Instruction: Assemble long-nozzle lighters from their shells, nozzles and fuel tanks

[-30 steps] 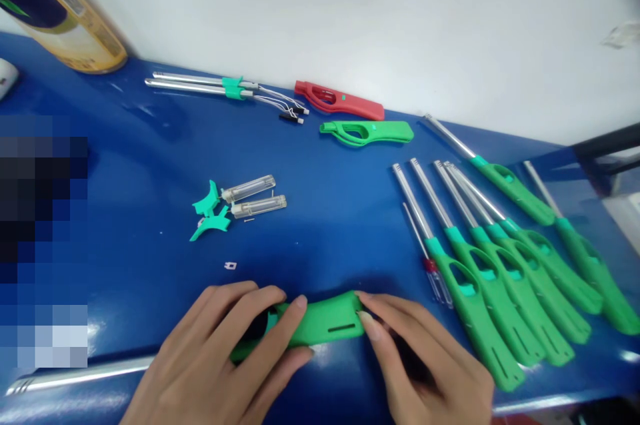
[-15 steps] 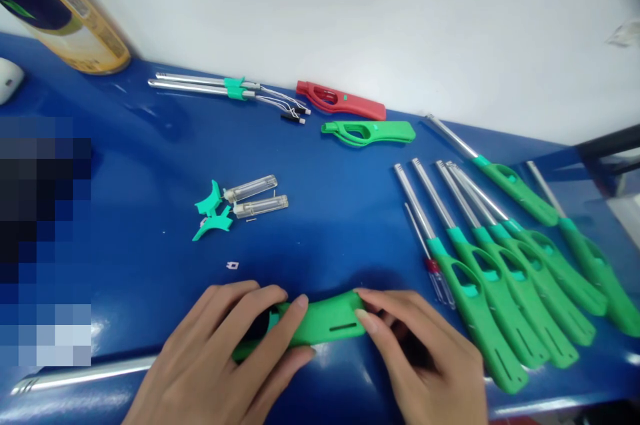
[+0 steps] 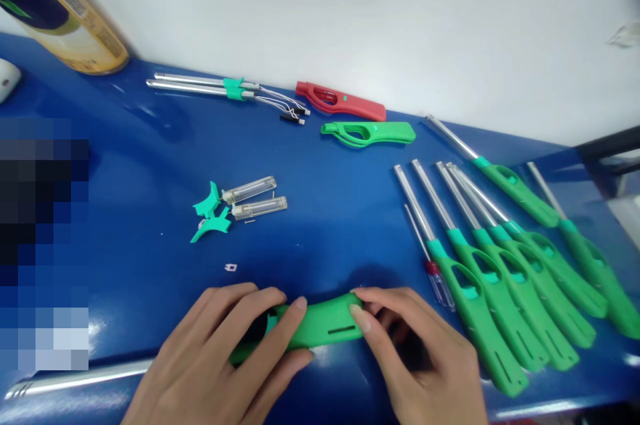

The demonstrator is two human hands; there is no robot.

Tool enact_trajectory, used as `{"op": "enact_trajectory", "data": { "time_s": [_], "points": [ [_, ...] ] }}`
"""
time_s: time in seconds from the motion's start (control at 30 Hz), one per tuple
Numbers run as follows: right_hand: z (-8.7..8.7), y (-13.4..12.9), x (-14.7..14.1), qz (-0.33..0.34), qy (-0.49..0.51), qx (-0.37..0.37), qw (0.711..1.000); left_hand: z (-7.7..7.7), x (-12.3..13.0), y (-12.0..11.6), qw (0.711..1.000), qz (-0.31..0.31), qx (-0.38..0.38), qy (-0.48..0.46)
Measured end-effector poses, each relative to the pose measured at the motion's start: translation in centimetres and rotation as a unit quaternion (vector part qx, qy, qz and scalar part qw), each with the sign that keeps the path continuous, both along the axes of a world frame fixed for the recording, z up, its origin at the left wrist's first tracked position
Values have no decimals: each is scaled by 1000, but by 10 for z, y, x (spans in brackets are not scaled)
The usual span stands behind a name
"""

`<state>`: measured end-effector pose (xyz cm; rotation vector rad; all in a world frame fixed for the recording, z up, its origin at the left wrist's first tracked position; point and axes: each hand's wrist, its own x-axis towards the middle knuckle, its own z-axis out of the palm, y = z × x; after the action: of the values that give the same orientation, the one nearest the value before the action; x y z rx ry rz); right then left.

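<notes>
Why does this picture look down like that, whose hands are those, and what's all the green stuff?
There's no robot here. A person wears a camera on their head, so we look down at their own two bare hands. The left hand holds the middle of a green lighter, and the right hand pinches its end. They're over a blue table. To the right lie more long green lighters and a screwdriver. Farther back are a red handle, a green handle and metal tubes with wires. Two clear plastic tubes lie nearer.

L grip (image 3: 215, 353) on grn lighter (image 3: 325, 321)
</notes>
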<state>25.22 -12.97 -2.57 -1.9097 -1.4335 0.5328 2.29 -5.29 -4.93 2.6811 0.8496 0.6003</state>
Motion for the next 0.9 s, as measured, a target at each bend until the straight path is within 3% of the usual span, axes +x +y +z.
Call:
{"op": "enact_trajectory", "data": {
  "time_s": [0.23,0.33,0.4,0.43,0.57,0.7,0.9],
  "points": [
    [11,-1,6,0,-17,-10,1000,0,-2,-2,1000,1,0,-4],
    [17,-11,20,-122,-116,-13,986,1,-2,-3,1000,8,-3,-1],
    [17,-20,34,-224,-208,-37,951,1,-2,-3,1000,6,-3,1],
    [16,-25,42,-245,-236,-57,939,1,-2,-3,1000,5,-4,3],
    [6,-34,63,-215,-284,-92,930,2,1,0,1000,1,2,-1],
    [1,-28,60,-181,-311,-97,928,3,3,2,1000,-3,5,-13],
    [7,-31,51,-181,-270,-29,945,3,2,0,1000,3,4,-13]
  ]
}}
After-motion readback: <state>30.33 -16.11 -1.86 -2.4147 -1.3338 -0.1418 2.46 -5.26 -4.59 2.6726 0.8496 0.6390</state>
